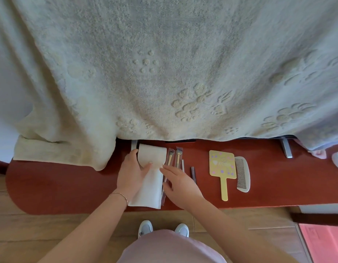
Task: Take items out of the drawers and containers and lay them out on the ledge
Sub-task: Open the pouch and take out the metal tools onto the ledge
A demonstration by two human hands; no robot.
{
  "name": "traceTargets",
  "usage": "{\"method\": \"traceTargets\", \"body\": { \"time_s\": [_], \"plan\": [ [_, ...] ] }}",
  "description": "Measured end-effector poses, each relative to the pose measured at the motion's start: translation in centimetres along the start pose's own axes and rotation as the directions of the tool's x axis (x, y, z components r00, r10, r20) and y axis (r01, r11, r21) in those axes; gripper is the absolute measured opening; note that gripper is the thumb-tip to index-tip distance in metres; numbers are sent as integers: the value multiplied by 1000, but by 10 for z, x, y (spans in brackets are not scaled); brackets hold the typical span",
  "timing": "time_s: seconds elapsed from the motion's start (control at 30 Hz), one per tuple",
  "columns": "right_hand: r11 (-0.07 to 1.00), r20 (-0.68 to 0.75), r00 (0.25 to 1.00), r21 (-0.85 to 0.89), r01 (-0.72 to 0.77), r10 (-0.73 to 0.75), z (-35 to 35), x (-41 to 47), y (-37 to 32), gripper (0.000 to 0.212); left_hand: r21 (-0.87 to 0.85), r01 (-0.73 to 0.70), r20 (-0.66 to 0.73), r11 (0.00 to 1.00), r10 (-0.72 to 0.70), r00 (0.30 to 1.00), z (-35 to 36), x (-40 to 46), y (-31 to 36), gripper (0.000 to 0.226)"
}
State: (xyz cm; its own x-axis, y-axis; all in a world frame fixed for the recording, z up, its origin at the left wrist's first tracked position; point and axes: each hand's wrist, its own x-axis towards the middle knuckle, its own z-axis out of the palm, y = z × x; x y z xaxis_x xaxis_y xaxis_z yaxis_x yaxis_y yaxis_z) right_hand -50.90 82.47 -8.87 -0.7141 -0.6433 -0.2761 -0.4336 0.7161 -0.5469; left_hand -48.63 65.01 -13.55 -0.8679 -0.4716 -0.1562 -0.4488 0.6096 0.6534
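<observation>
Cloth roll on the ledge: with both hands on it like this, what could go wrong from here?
1. The cloth roll is half unrolled, its loose end reaching the ledge front edge; it may slide off.
2. The right hand rests over the wrapped brushes beside the roll and could knock them.
3. The left hand only cups the roll, which might unroll further.

A cream cloth roll (152, 158) lies on the red-brown ledge (268, 183), partly unrolled; its flat tail extends toward the ledge's near edge. The left hand (131, 172) holds the rolled part, and the right hand (180, 182) rests just beside it with fingers extended. Two makeup brushes (173, 158) in clear sleeves lie immediately right of the roll. Two slim sticks (192, 172) follow. Farther right, a yellow hand mirror (222, 165) lies flat, handle toward the near edge, with a grey comb (243, 174) touching its right side.
</observation>
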Motion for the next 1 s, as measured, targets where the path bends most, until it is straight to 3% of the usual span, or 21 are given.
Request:
{"method": "traceTargets", "body": {
  "time_s": [0.07,0.13,0.17,0.23,0.3,0.33,0.57,0.7,0.87,1.0],
  "plan": [
    [999,-166,985,26,-40,44,-5,-3,10,37,236,-84,-123,968,115,986,2,-8,0,58],
    [992,-311,942,18,-128,127,-8,-5,23,26,371,-245,-206,895,337,918,3,-14,7,51],
    [982,-348,920,9,-187,179,-9,-5,30,21,396,-357,-172,846,450,876,6,-17,10,46],
    [958,-351,898,-14,-288,265,-11,-4,39,17,441,-598,28,669,656,755,16,-24,17,36],
    [936,-307,898,-53,-348,316,-12,-1,43,20,461,-737,238,495,731,640,28,-31,21,36],
    [929,-289,899,-76,-363,328,-13,0,44,21,461,-757,301,463,720,625,32,-34,22,38],
    [900,-233,921,-239,-365,312,-8,10,44,30,504,-715,381,485,619,687,42,-40,11,39],
    [867,-241,919,-325,-378,311,-3,16,43,37,514,-665,336,542,586,738,40,-43,14,47],
    [864,-251,914,-319,-390,320,-4,20,45,35,515,-639,289,571,587,757,37,-45,12,34],
    [878,-268,904,-261,-401,333,-9,23,47,31,461,-562,188,687,543,818,37,-46,24,39]
  ]
}}
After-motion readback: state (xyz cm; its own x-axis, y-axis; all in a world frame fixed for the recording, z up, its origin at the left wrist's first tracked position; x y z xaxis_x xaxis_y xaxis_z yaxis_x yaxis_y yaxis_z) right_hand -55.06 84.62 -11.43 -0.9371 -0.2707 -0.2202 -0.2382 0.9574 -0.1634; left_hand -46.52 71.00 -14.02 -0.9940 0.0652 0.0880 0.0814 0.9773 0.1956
